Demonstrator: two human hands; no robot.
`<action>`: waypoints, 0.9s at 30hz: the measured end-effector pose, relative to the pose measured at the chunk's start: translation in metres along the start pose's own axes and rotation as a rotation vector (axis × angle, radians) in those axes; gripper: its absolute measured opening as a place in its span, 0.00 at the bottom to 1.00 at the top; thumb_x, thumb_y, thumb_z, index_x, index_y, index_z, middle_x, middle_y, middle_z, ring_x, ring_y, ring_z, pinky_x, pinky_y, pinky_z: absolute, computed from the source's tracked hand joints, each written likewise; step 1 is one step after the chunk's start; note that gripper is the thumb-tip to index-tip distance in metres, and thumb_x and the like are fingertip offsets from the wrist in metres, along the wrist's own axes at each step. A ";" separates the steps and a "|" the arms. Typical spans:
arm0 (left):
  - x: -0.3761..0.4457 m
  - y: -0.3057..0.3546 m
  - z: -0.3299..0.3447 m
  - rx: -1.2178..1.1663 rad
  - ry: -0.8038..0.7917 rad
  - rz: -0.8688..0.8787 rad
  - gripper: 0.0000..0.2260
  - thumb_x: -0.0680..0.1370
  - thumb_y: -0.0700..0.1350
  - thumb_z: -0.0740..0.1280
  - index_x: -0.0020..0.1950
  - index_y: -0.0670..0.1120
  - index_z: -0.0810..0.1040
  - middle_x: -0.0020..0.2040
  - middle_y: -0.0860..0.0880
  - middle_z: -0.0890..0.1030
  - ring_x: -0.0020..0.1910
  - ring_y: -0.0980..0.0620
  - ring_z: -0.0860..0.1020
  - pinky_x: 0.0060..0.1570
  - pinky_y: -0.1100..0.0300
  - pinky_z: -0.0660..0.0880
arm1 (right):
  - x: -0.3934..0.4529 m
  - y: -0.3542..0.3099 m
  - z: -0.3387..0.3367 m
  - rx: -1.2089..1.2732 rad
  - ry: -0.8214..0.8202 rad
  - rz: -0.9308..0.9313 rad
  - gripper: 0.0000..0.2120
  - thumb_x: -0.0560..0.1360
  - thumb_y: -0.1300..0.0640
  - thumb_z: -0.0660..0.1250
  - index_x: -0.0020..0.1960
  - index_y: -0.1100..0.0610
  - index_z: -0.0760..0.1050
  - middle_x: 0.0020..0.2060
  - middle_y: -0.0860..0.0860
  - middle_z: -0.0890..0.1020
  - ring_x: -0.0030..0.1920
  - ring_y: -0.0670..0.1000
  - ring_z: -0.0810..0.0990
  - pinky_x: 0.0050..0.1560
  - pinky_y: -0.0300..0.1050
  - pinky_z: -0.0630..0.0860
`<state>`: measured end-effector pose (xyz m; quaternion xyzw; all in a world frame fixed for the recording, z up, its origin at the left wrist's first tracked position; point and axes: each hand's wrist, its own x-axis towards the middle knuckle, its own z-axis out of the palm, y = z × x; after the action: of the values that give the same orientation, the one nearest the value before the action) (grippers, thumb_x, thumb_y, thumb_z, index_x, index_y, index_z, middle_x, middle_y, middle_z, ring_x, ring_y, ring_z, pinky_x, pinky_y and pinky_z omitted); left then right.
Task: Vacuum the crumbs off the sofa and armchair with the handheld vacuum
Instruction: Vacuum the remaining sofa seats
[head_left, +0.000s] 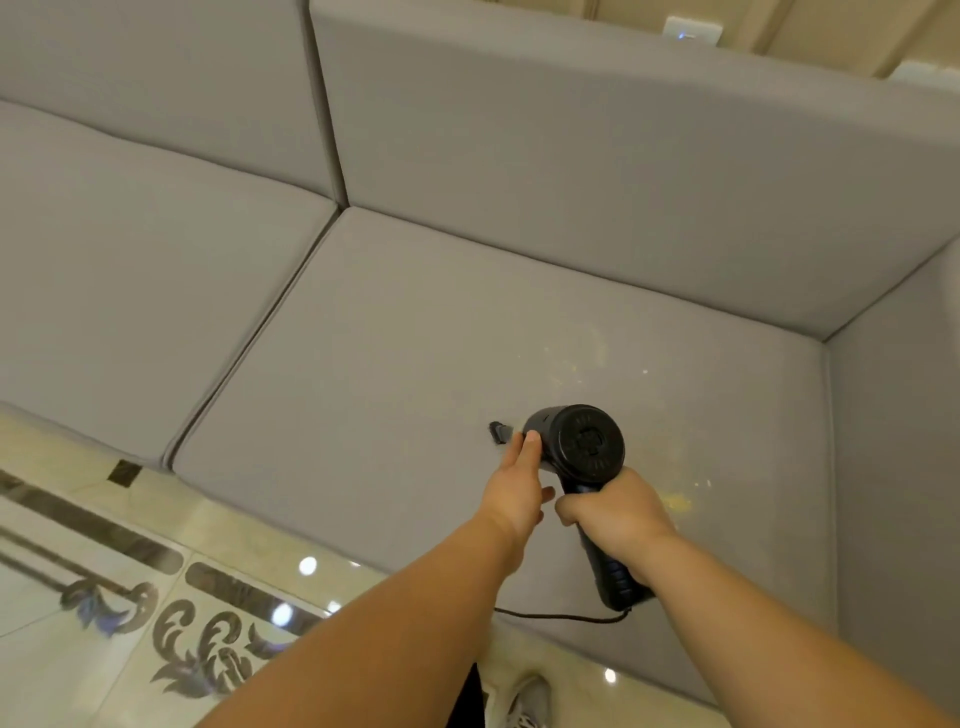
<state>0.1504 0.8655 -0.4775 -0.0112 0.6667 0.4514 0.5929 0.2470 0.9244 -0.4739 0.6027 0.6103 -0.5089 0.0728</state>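
Forearms: two bare forearms enter from the bottom edge of the frame and reach up toward the centre.
Shoe: a grey shoe (527, 701) shows at the bottom edge, between the forearms, on the glossy patterned floor (104, 597).
Right hand (615, 514): lower centre-right; its grip is closed, fingers curled round the black handle of the handheld vacuum (582, 447).
Left hand (514, 483): just left of the vacuum; fingers extended along the side of the barrel, fingertips touching it, not wrapped round it.
Vacuum: black, its round rear cap facing the camera, its handle slanting down to the right; the narrow nozzle (498, 432) pokes out to the left of the left hand, at the cushion surface.
Cord (561, 617): a thin black cord runs left from the handle's base across the cushion's front edge.
Crumbs (675, 501): pale yellow specks lie right of the right hand, and fainter ones above the vacuum.
Sofa (415, 338): grey, its seat cushion filling the middle of the frame, back cushions across the top.
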 end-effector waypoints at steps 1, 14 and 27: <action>0.001 0.002 -0.004 0.001 0.004 0.013 0.24 0.82 0.59 0.52 0.77 0.56 0.57 0.71 0.51 0.68 0.57 0.50 0.75 0.61 0.53 0.69 | 0.002 -0.003 0.003 0.006 -0.006 -0.009 0.08 0.65 0.62 0.73 0.42 0.55 0.77 0.37 0.55 0.81 0.40 0.57 0.81 0.41 0.46 0.77; 0.025 0.019 -0.029 -0.013 -0.002 -0.050 0.19 0.82 0.56 0.52 0.74 0.57 0.62 0.64 0.53 0.71 0.57 0.49 0.75 0.63 0.52 0.69 | 0.026 -0.026 0.022 -0.021 -0.042 0.080 0.08 0.65 0.62 0.72 0.44 0.56 0.78 0.37 0.56 0.81 0.40 0.57 0.81 0.39 0.43 0.74; 0.061 0.092 -0.047 0.012 -0.024 0.026 0.23 0.82 0.58 0.53 0.76 0.57 0.58 0.66 0.53 0.70 0.57 0.49 0.75 0.62 0.52 0.69 | 0.059 -0.098 0.016 0.048 0.039 -0.008 0.08 0.66 0.62 0.72 0.43 0.55 0.78 0.37 0.54 0.81 0.40 0.55 0.80 0.38 0.43 0.73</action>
<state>0.0449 0.9232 -0.4770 0.0064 0.6623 0.4552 0.5950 0.1443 0.9763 -0.4709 0.6116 0.6017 -0.5117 0.0443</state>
